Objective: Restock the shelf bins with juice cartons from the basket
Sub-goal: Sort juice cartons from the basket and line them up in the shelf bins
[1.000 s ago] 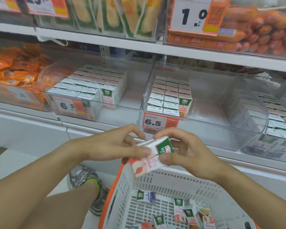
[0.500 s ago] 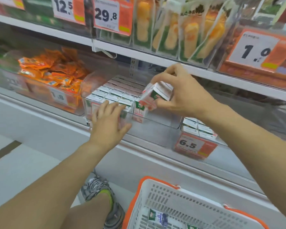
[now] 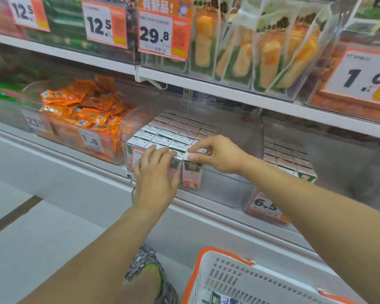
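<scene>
A clear shelf bin (image 3: 228,189) holds rows of small pink-and-green juice cartons (image 3: 176,132). One pink carton (image 3: 191,176) stands upright at the front right end of the rows. My right hand (image 3: 217,154) pinches its top with fingertips and thumb. My left hand (image 3: 155,174) lies with straight fingers against the bin's front wall and the front cartons. The white basket (image 3: 233,279) with an orange rim sits at the bottom right; a carton (image 3: 222,299) shows inside it.
A second clear bin of cartons (image 3: 290,161) with a 6.5 price tag (image 3: 266,205) stands to the right. A bin of orange snack packets (image 3: 86,110) stands to the left. An upper shelf (image 3: 228,93) overhangs the bins. My shoe (image 3: 149,270) rests on the floor beside the basket.
My right hand has lowered the carton from above the bin into the front row. My left hand has shifted right along the bin's front. The view has moved left.
</scene>
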### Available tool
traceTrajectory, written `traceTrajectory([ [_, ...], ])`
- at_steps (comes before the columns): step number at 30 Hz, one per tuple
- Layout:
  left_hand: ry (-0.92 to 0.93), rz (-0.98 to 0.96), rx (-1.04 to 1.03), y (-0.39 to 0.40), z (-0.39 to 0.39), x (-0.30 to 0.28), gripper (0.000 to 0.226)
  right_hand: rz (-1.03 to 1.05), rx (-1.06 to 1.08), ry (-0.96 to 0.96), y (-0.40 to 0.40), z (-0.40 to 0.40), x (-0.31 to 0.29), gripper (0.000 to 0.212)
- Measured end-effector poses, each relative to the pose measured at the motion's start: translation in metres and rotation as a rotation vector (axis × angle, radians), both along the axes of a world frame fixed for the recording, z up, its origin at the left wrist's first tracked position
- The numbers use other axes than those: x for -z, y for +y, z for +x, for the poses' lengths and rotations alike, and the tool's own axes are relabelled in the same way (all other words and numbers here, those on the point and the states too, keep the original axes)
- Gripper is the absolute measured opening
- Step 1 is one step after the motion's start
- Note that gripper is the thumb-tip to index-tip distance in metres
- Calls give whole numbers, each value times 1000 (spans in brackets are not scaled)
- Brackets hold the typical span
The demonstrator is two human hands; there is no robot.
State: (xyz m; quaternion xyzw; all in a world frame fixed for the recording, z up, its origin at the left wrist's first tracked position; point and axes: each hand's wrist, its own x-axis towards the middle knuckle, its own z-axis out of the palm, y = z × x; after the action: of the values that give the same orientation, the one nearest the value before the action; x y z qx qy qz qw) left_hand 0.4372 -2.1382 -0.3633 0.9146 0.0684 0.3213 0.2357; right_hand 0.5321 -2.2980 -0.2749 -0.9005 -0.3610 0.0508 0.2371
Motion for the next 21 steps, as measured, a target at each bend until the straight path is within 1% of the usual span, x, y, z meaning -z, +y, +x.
traceTrajectory([
  [1, 2, 2, 0, -1, -1, 0, 44, 35, 3, -8, -2, -4, 4, 19],
  [2, 2, 5, 1, -2, -2, -1, 44, 34, 8, -14, -3, -9, 6, 19],
  [4, 4, 19, 0, -2, -3, -1, 43, -27, 39, -53, -5, -13, 11, 24],
  [6, 20, 43, 0, -2, -4, -1, 46, -28, 110, -117, -4, -14, 13, 28],
  [8, 44, 47, 2, -3, -5, 0, 49, 23, 189, -168, -2, -17, 11, 31],
  [10, 40, 38, -9, -4, -6, -3, 46, 131, 247, -218, -7, -27, 7, 27],
  [11, 12, 39, -16, -5, -7, -6, 43, 221, 253, -257, -13, -36, 5, 20],
  [13, -127, 51, 22, -12, -12, -18, 36, 389, 218, -347, -35, -61, 3, 10],
  [14, -204, 30, 85, -18, -16, -24, 31, 425, 190, -385, -50, -76, 5, 8],
  [15, -234, -27, 179, -27, -21, -29, 24, 438, 175, -400, -67, -91, 12, 8],
  [16, -199, -99, 290, -38, -28, -33, 16, 438, 171, -390, -86, -106, 23, 8],
  [17, -108, -153, 393, -52, -35, -33, 9, 435, 175, -363, -104, -120, 37, 9],
  [19, 156, -201, 553, -81, -49, -22, 4, 404, 223, -252, -143, -143, 73, 12],
  [21, 428, -241, 670, -107, -62, 2, 5, 323, 284, -55, -178, -159, 115, 14],
])
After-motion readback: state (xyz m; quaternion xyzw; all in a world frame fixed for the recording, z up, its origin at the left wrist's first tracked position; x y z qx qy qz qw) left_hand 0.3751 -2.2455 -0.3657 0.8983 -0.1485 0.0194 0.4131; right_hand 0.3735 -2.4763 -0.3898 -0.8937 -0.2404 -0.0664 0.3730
